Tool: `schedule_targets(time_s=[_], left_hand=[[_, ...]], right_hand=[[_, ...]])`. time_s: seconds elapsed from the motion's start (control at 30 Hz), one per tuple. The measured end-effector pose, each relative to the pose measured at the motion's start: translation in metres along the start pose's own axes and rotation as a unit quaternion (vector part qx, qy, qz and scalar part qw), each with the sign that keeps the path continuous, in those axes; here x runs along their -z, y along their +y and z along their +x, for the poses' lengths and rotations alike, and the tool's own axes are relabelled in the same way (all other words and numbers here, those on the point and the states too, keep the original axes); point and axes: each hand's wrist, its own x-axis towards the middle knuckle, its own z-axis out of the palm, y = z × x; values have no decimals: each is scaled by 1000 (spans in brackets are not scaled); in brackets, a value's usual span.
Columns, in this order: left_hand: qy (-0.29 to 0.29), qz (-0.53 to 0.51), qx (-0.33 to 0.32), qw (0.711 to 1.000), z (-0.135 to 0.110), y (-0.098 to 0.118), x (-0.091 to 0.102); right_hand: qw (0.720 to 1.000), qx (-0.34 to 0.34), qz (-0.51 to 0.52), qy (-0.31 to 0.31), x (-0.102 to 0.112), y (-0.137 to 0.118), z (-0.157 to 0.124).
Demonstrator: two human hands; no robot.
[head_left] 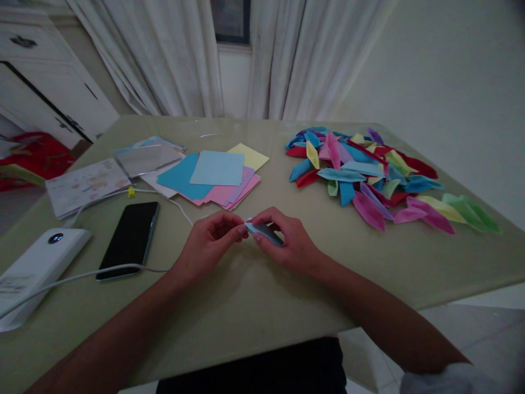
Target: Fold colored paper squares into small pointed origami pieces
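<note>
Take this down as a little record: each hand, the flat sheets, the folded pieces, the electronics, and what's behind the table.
Right hand: right hand grips a folded light-blue paper between thumb and fingers
Left hand: left hand has thumb and fingertips at that paper's left end
Flat sheets: loose stack in blue, pink, lilac and yellow, with a light-blue square on top
Folded pieces: multicoloured heap, table's right side
Electronics: dark-screened phone and white power bank, left side
Behind table: pale curtains
</note>
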Motion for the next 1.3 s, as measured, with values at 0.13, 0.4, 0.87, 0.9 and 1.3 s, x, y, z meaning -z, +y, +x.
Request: schedule_targets(time_s=[0.13, 0.4, 0.87, 0.9, 1.3], left_hand=[[-2, -42, 26, 999, 0, -1, 0], [11, -44, 30, 999, 2, -4, 1], [-1, -23, 4, 1000, 1, -4, -2], [-3, -25, 10, 1000, 1, -3, -2], [-7, -72, 39, 997, 4, -11, -2]], right_hand=[[1000, 14, -5, 2, 0, 0, 0], [998, 57, -21, 10, -2, 2, 0], [998, 58, -14, 9, -2, 3, 1], [998, 60, -14, 7, -1, 3, 1], [996, 80, -22, 9, 0, 3, 1]])
